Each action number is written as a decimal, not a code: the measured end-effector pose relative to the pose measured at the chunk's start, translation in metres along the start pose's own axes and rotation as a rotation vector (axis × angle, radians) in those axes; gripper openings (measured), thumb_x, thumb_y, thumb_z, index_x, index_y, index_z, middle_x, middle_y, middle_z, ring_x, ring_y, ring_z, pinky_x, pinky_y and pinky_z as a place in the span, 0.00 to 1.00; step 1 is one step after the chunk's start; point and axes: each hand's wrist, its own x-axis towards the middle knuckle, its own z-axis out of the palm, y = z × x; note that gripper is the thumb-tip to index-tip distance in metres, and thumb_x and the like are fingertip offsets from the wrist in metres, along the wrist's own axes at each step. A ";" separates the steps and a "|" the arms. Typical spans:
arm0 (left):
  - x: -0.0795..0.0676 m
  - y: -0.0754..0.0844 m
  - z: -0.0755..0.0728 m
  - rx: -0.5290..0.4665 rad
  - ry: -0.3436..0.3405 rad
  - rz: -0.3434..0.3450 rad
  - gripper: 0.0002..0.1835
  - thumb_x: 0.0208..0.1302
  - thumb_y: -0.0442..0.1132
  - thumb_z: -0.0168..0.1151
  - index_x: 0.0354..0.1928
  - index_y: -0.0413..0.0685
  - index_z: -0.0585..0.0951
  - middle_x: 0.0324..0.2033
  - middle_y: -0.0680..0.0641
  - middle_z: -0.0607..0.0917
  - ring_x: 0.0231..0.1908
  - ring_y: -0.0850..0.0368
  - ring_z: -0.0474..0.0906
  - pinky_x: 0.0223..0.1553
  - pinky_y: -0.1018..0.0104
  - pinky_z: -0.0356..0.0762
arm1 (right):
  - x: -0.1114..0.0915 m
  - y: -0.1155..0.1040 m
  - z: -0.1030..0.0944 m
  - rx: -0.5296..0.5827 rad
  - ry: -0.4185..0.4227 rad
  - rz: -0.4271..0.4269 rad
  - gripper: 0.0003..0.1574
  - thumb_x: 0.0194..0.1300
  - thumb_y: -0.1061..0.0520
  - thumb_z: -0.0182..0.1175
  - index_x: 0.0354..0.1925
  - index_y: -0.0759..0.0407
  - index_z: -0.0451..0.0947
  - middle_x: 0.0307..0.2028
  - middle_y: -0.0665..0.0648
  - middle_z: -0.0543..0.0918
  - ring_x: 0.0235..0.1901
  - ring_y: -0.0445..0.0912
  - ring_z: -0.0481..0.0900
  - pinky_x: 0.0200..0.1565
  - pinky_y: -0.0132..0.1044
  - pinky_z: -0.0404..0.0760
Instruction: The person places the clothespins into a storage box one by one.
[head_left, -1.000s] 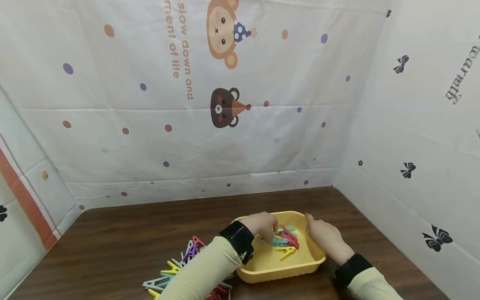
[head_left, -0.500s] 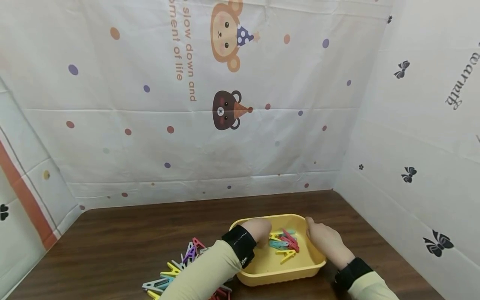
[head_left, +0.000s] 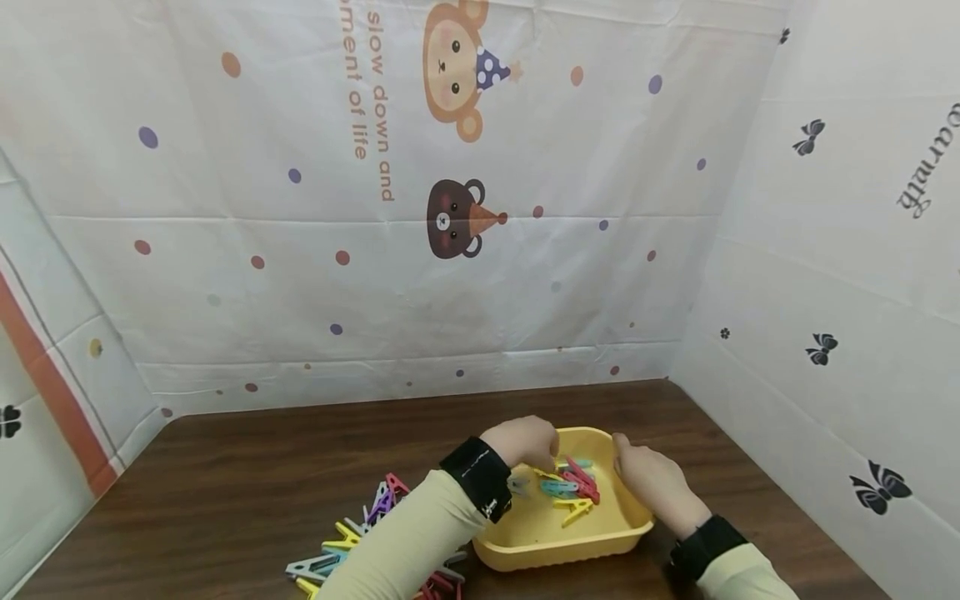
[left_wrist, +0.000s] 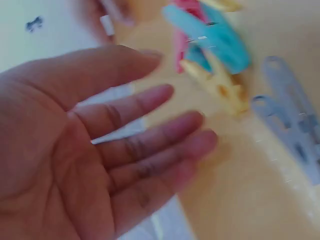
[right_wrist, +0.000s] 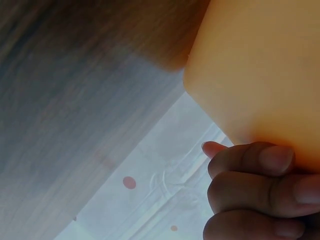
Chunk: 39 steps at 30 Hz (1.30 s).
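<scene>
My left hand [head_left: 525,442] is over the back left part of a yellow plastic basin [head_left: 555,550]. In the left wrist view that hand [left_wrist: 110,140] has its fingers extended and holds nothing. A grey clothespin [left_wrist: 295,115] lies on the basin floor, apart from the fingertips. Beside it is a small heap with a yellow clothespin [left_wrist: 225,90], a teal one [left_wrist: 215,40] and a pink one [head_left: 581,479]. Another yellow clothespin [head_left: 573,508] lies nearer the front. My right hand [head_left: 656,483] grips the basin's right rim, its fingers [right_wrist: 250,192] curled against the outer wall.
A pile of mixed clothespins [head_left: 330,554] lies on the brown wooden table [head_left: 225,483] left of the basin, partly covered by my left sleeve [head_left: 412,533]. Printed white sheets [head_left: 375,292] hang behind and at both sides.
My left hand dipped into the left of the basin, then rose towards the back. The grey clothespin now shows on the basin floor, free of the hand. My right hand stays on the rim.
</scene>
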 end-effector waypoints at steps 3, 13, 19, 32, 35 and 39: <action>-0.001 -0.002 -0.013 -0.048 0.033 0.087 0.09 0.67 0.44 0.66 0.46 0.51 0.87 0.45 0.53 0.88 0.40 0.63 0.79 0.42 0.71 0.77 | 0.000 0.000 -0.001 0.011 -0.010 0.006 0.19 0.75 0.61 0.51 0.58 0.73 0.70 0.19 0.54 0.72 0.18 0.44 0.69 0.22 0.36 0.67; -0.037 -0.014 -0.063 -0.106 0.041 0.205 0.12 0.70 0.40 0.64 0.50 0.45 0.86 0.47 0.48 0.89 0.44 0.60 0.82 0.46 0.69 0.78 | 0.002 0.000 -0.001 0.012 -0.013 0.013 0.18 0.75 0.61 0.50 0.58 0.72 0.70 0.19 0.54 0.73 0.18 0.45 0.70 0.22 0.37 0.68; -0.070 -0.033 -0.075 -0.035 0.034 0.170 0.10 0.67 0.37 0.66 0.48 0.43 0.87 0.44 0.46 0.89 0.42 0.57 0.83 0.48 0.64 0.81 | 0.002 0.000 0.001 0.009 -0.023 0.022 0.21 0.75 0.61 0.50 0.59 0.73 0.69 0.21 0.56 0.76 0.20 0.45 0.71 0.22 0.38 0.69; -0.128 -0.123 -0.024 -0.075 0.040 0.024 0.11 0.58 0.29 0.72 0.44 0.42 0.88 0.40 0.46 0.89 0.38 0.54 0.84 0.43 0.58 0.85 | 0.003 0.002 -0.003 -0.010 -0.012 -0.003 0.20 0.76 0.60 0.52 0.58 0.74 0.69 0.18 0.54 0.73 0.18 0.45 0.71 0.21 0.37 0.68; -0.130 -0.136 -0.007 -0.077 0.069 0.052 0.09 0.59 0.29 0.71 0.41 0.44 0.89 0.38 0.49 0.89 0.39 0.55 0.84 0.43 0.60 0.85 | 0.004 0.003 -0.002 -0.012 -0.015 0.001 0.21 0.76 0.60 0.51 0.59 0.74 0.69 0.18 0.54 0.73 0.18 0.45 0.71 0.21 0.37 0.68; -0.130 -0.147 0.007 -0.053 0.076 0.042 0.08 0.60 0.30 0.71 0.39 0.49 0.90 0.37 0.51 0.88 0.41 0.56 0.83 0.46 0.59 0.84 | 0.003 0.003 -0.001 0.007 -0.031 0.007 0.21 0.76 0.61 0.50 0.60 0.74 0.68 0.19 0.55 0.73 0.19 0.45 0.71 0.22 0.38 0.68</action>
